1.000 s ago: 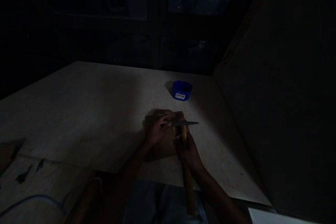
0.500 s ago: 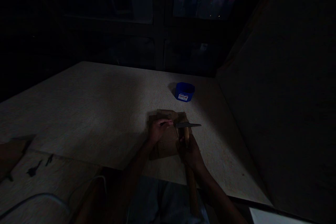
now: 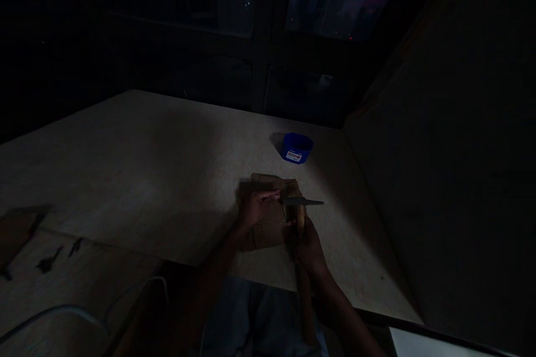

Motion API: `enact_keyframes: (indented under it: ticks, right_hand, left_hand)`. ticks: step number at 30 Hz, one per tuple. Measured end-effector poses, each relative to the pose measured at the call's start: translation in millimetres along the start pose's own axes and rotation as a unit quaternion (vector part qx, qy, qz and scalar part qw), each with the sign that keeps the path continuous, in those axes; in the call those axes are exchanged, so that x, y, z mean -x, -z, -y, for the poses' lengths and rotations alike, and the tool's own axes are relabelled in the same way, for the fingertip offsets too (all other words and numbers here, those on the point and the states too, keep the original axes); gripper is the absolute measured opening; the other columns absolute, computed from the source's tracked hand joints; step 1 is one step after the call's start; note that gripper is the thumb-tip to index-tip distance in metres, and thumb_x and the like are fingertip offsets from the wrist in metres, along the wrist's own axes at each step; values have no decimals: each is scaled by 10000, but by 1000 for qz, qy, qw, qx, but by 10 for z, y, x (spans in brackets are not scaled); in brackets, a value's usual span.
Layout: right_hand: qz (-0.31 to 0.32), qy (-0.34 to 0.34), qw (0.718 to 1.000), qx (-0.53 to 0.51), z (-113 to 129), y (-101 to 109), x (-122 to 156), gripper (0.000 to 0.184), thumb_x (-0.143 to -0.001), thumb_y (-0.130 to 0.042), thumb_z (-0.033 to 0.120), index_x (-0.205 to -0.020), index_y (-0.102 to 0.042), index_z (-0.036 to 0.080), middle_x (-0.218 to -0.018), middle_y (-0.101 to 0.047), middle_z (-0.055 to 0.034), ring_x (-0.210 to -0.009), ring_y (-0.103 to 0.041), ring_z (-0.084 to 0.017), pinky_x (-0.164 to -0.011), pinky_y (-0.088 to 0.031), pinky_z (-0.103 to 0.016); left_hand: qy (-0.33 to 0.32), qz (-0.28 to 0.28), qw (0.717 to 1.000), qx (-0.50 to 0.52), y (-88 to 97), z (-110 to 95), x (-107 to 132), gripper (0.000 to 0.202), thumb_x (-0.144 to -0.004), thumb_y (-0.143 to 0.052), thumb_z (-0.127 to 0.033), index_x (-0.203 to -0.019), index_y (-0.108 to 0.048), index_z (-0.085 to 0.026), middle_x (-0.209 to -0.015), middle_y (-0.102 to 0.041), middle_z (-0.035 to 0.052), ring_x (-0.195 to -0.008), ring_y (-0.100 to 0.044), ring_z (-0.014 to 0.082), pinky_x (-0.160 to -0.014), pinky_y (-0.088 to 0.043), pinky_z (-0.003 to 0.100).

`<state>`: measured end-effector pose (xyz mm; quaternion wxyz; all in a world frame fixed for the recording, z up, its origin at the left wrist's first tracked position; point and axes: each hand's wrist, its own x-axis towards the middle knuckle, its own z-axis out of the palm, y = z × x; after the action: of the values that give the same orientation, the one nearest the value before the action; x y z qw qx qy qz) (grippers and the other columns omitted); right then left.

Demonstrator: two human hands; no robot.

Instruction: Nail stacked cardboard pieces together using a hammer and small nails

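In the dim head view, my right hand [image 3: 309,245] is wrapped round the wooden handle of a hammer [image 3: 307,295]. Its dark, narrow head [image 3: 302,201] points sideways above the right part of a flattened piece of cardboard [image 3: 268,231]. My left hand [image 3: 256,207] rests over the cardboard's left side. Its thumb and fingers come together close to the left end of the hammer head; anything between them is too dark and small to make out.
Beyond the cardboard stands a blue plastic container [image 3: 297,148] with a white label. A wall [image 3: 439,178] borders the pale table [image 3: 188,167] on the right. Small dark items [image 3: 50,261], a brown piece [image 3: 17,231] and a pale cable [image 3: 62,308] lie at left.
The camera view has shifted slightly. Both hands, the hammer and the cardboard keep nearly the same places relative to each other.
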<state>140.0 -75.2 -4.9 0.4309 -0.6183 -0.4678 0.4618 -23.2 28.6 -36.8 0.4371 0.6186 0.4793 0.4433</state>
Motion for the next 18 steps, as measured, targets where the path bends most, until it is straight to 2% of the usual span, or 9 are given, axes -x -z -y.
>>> enact_keyframes:
  ticks: [4, 9, 14, 18]
  right_hand:
    - [6, -55, 997, -46, 75, 25, 17, 377, -702, -691, 425, -938, -468, 233, -648, -569, 69, -351, -415, -74, -279, -338, -194]
    - [45, -61, 996, -51, 87, 68, -12, 426, -640, -738, 385, -927, -466, 228, -674, -602, 69, -342, -414, -54, -265, -327, -169]
    - [73, -76, 994, -35, 25, 133, -29, 437, -648, -766, 352, -955, -479, 229, -752, -647, 59, -334, -391, -37, -265, -325, -162]
    - [79, -79, 992, -56, 24, 178, -14, 431, -618, -771, 309, -941, -496, 234, -736, -662, 49, -356, -424, -54, -278, -336, -167]
  left_hand:
    - [9, -6, 1000, 13, -15, -33, -10, 382, -857, -698, -309, -1227, -697, -212, -1030, -795, 64, -996, -745, 230, -952, -568, 389]
    - [7, 11, 1000, 16, -8, -44, -41, 235, -872, -663, -350, -1009, -781, -201, -1056, -790, 72, -1016, -736, 242, -950, -560, 381]
    - [27, 40, 999, 17, 14, -106, -70, 225, -842, -680, -360, -981, -798, -227, -1000, -801, 43, -916, -749, 224, -834, -592, 339]
    - [25, 41, 999, 10, 0, -137, -51, 208, -834, -683, -342, -972, -796, -233, -961, -805, 28, -876, -751, 214, -833, -591, 332]
